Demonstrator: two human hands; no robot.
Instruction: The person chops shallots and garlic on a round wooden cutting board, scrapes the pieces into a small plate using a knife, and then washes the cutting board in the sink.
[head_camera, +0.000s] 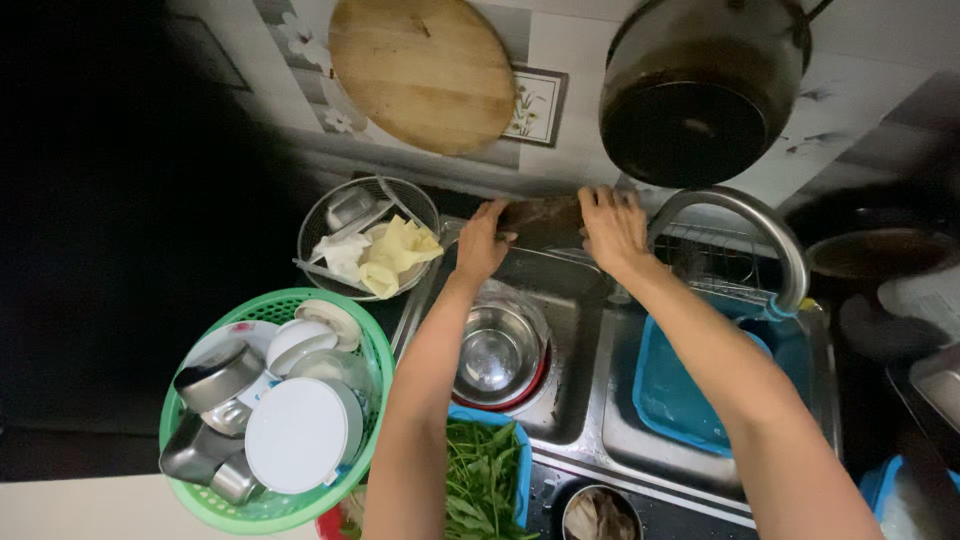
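A dark brown, flat, board-like object (540, 220) is held at the back rim of the stainless steel double sink (585, 400), just under the tiled wall. The left hand (483, 243) is closed over its left end, fingers curled on top; the right hand (612, 228) is laid over its right end with fingers bent around the edge. What the object is cannot be told for certain, as the view there is dim; it may be a dark wooden board.

Judged from how things lie, the work is somewhere in the middle. In the left basin a shiny round steel bowl (495, 355) sits nested in a red-rimmed dish, seemingly emptied. In the right basin a blue rectangular plastic tub (675, 395) rests beneath the curved steel tap (760, 225), from which no water is seen running. Leafy green vegetables (485, 480) lie in a blue-rimmed container at the near edge of the sink, apparently not yet dealt with.

To the left, a green round plastic basket (275, 410) is stacked with steel cups, white plates and lids. Behind it, a round wire basket (368, 235) holds yellow and white cloths. A round pale wooden chopping board (422, 72) and a dark round pan (700, 90) hang on the wall above.
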